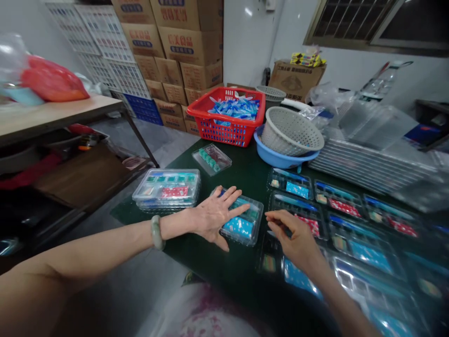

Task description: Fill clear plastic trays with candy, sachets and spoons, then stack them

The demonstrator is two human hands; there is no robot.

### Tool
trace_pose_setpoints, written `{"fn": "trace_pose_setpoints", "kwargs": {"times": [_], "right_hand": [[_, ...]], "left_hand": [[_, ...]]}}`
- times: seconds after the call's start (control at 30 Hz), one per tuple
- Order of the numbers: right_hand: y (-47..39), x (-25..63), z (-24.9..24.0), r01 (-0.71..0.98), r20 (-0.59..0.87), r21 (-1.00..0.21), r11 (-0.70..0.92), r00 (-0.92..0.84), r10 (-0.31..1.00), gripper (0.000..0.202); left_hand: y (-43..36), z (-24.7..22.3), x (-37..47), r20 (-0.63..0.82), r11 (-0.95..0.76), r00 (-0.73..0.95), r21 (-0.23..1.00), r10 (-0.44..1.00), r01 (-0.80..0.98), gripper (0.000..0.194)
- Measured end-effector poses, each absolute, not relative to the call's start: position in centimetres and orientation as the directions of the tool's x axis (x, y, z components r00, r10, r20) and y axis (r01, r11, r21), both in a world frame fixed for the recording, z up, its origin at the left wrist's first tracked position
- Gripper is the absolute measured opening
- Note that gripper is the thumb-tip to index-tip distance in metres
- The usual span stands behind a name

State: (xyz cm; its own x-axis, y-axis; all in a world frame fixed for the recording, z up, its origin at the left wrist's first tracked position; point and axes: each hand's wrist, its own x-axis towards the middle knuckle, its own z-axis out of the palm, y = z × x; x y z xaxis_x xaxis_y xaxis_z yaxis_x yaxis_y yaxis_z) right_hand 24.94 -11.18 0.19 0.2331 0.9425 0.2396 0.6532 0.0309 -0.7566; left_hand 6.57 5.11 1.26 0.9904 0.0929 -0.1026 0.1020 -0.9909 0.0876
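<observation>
My left hand, fingers spread, lies over a clear plastic case with a blue dotted packet and green pieces inside. Right of that case, my right hand is held with thumb and forefinger close together above the rows of trays; whether anything sits between the fingertips is too small to tell. A stack of closed clear cases stands left of my left hand. Behind it lies a single clear case with a row of green pieces. Trays with red dotted packets and blue dotted packets extend to the right.
A red basket full of blue and white pieces stands at the back of the dark green table. Beside it a grey colander rests in a blue basin. Clear lids are stacked at right. Another table stands left.
</observation>
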Motion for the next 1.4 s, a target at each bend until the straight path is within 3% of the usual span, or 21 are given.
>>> {"fn": "trace_pose_setpoints", "kwargs": {"times": [0.2, 0.3, 0.43, 0.5, 0.57, 0.63, 0.73, 0.83, 1.0, 1.2, 1.4], "right_hand": [[-10.7, 24.7, 0.8, 0.704, 0.291, -0.704, 0.094, 0.166, 0.942, 0.019], [-9.7, 25.5, 1.4, 0.692, 0.292, -0.720, 0.057, 0.227, 0.929, 0.018], [-6.3, 26.8, 1.2, 0.622, 0.244, -0.783, 0.002, 0.305, 0.921, 0.022], [-3.6, 26.9, 0.8, 0.570, 0.217, -0.822, 0.017, 0.284, 0.934, 0.023], [-0.4, 26.3, 0.6, 0.556, 0.218, -0.829, 0.060, 0.222, 0.951, 0.024], [3.0, 25.0, 0.8, 0.642, 0.228, -0.760, 0.104, 0.112, 0.967, 0.025], [7.8, 21.9, 1.4, 0.854, 0.154, -0.503, 0.132, -0.061, 0.986, 0.026], [11.6, 18.5, 1.6, 0.936, 0.045, -0.336, 0.102, -0.092, 0.995, 0.020], [14.4, 15.2, 1.1, 0.978, -0.041, -0.211, -0.009, 0.001, 0.999, 0.020], [14.4, 17.1, 1.3, 0.974, -0.094, -0.175, -0.144, 0.129, 0.987, 0.019], [14.3, 19.1, 1.8, 0.955, -0.143, -0.197, -0.223, 0.197, 0.970, 0.020]], "left_hand": [[5.3, 2.6, 6.4, -0.114, -0.975, 0.991, 0.203, 0.068, 0.090, 0.117], [7.1, 6.0, 5.6, -0.026, -0.945, 0.993, 0.304, 0.115, 0.118, 0.100], [13.3, 9.8, 4.3, 0.114, -0.841, 0.901, 0.422, 0.419, 0.338, 0.056], [17.2, 10.0, 3.8, 0.025, -0.692, 0.756, 0.423, 0.654, 0.585, 0.051], [20.8, 9.1, 3.4, -0.092, -0.558, 0.651, 0.434, 0.754, 0.707, 0.045], [23.5, 7.5, 3.0, -0.154, -0.489, 0.600, 0.440, 0.785, 0.753, 0.037], [25.8, 5.2, 2.4, -0.230, -0.413, 0.557, 0.464, 0.798, 0.784, 0.027], [26.7, 3.8, 2.1, -0.292, -0.371, 0.551, 0.492, 0.782, 0.787, 0.020], [26.5, 3.3, 2.7, -0.382, -0.338, 0.543, 0.485, 0.748, 0.807, 0.024], [26.2, 2.5, 3.8, -0.394, -0.354, 0.572, 0.500, 0.720, 0.790, 0.026], [27.4, 0.6, 4.5, -0.294, -0.404, 0.633, 0.565, 0.716, 0.719, 0.061]]}}
